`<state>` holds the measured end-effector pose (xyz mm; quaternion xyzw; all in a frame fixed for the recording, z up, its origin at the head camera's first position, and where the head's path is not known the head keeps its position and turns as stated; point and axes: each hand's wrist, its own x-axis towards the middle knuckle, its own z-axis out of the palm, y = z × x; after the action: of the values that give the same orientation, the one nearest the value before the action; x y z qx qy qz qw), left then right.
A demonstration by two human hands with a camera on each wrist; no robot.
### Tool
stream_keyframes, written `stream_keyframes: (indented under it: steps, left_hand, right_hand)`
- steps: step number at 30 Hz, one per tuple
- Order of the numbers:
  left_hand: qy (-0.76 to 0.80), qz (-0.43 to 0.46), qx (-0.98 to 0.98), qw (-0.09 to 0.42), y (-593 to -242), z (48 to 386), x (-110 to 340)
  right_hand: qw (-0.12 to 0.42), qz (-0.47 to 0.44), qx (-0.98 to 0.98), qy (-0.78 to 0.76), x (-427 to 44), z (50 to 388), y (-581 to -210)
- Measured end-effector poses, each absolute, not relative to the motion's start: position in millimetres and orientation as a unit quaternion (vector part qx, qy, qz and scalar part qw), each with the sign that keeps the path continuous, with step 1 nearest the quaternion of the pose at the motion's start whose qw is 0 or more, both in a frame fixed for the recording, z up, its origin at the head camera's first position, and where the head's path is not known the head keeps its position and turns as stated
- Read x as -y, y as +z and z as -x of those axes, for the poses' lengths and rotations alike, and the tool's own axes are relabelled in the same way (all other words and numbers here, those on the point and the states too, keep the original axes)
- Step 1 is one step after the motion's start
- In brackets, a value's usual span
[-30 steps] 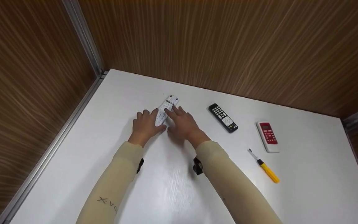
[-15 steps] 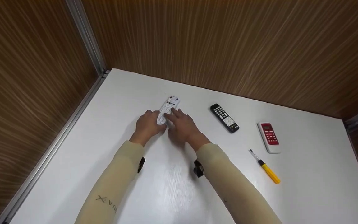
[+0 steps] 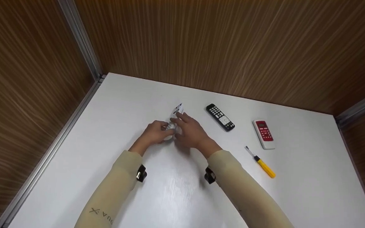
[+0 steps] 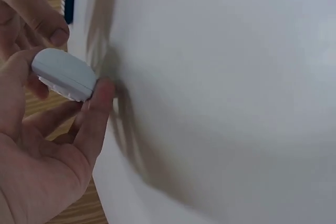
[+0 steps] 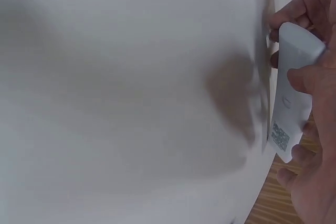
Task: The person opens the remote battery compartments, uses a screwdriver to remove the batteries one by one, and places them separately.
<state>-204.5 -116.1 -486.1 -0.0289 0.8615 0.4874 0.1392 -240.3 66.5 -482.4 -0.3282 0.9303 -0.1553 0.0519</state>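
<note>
A white remote control (image 3: 176,109) is tipped up on its side between the two hands in the head view. My left hand (image 3: 154,132) pinches its near end between thumb and fingers; the left wrist view shows the rounded end of the remote (image 4: 64,73) in that grip. Over the remote's other side lies my right hand (image 3: 192,131), fingers on the button face. From the right wrist, the smooth back of the remote (image 5: 294,97) shows, carrying a small square code, with the right thumb (image 5: 302,79) pressed on it. Most buttons are hidden by fingers.
To the right on the white table (image 3: 176,193) lie a black remote control (image 3: 220,117), a red and white remote control (image 3: 263,134) and a yellow-handled screwdriver (image 3: 261,162). Wood-grain panels (image 3: 214,47) rise behind and at the sides.
The white remote lay flat on the table, buttons up; it is now tipped on its side. The left hand has come round its near end, thumb in front. The view has shifted slightly.
</note>
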Motion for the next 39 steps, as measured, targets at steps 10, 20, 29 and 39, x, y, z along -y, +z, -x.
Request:
stream_keyframes:
  steps: [10, 20, 29, 39]
  left_hand:
    - [0.631, 0.011, -0.756, 0.174, -494, 200, 86]
    - [0.687, -0.018, -0.712, 0.147, -497, 186, 66]
    - [0.768, -0.062, -0.628, 0.111, -512, 163, 46]
    - [0.820, -0.104, -0.551, 0.110, -518, 147, 34]
  right_hand:
    - [0.018, 0.347, -0.918, -0.192, -106, 232, -479]
    - [-0.028, 0.349, -0.900, -0.258, -132, 213, -472]
    - [-0.075, 0.245, -0.886, -0.387, -146, 183, -483]
    - [-0.072, 0.150, -0.832, -0.529, -149, 156, -490]
